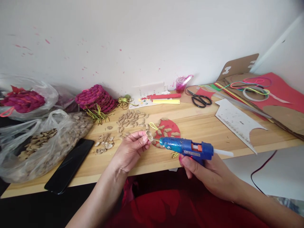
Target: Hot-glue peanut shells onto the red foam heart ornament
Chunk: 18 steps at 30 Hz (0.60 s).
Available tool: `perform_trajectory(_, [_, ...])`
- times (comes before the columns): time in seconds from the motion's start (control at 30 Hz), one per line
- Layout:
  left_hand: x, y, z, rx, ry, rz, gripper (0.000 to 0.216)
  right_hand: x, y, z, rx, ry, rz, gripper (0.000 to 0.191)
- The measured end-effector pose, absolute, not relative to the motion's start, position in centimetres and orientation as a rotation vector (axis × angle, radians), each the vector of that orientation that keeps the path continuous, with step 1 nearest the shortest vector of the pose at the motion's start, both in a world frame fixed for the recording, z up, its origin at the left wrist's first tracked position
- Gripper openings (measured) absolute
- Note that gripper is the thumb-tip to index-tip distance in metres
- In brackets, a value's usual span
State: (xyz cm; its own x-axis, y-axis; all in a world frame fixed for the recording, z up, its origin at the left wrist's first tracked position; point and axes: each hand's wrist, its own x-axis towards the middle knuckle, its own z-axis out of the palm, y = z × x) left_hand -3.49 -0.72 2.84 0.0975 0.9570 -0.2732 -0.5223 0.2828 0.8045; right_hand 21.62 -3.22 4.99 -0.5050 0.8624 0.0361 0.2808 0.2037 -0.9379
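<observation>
My left hand [132,148] pinches a small beige shell piece [149,135] between thumb and fingers. My right hand [209,174] grips a blue glue gun [187,148], its nozzle touching the shell. Just behind them a red paper disc [169,125] lies on the wooden table [197,126], partly covered with glued shells and fitted with a yellow loop. A loose pile of whole shells [130,119] sits behind my left hand, and broken shell bits [104,145] lie to its left.
A black phone [70,164] lies at the front left edge beside a clear bag of shells [45,142]. Finished magenta pieces [96,98] lean on the wall. Black scissors [200,99], white card [235,122], red sheets and cords fill the right side.
</observation>
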Motion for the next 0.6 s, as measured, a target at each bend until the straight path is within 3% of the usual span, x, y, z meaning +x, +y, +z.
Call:
perform_trajectory(0.27, [-4.0,1.5,4.2,0.846,1.0,1.176,0.026,22.4,-1.1,4.0,-1.181,-1.603,1.342,0.045])
perform_trajectory(0.5, [-2.6,6.7,5.1,1.833,1.284,1.117,0.006,23.5,2.9,3.1,-1.203,-0.987,1.579,0.043])
perform_trajectory(0.6, [-1.3,8.2,4.7,2.244,1.29,0.968,0.011,23.7,4.3,2.7,-1.172,-0.813,1.701,0.04])
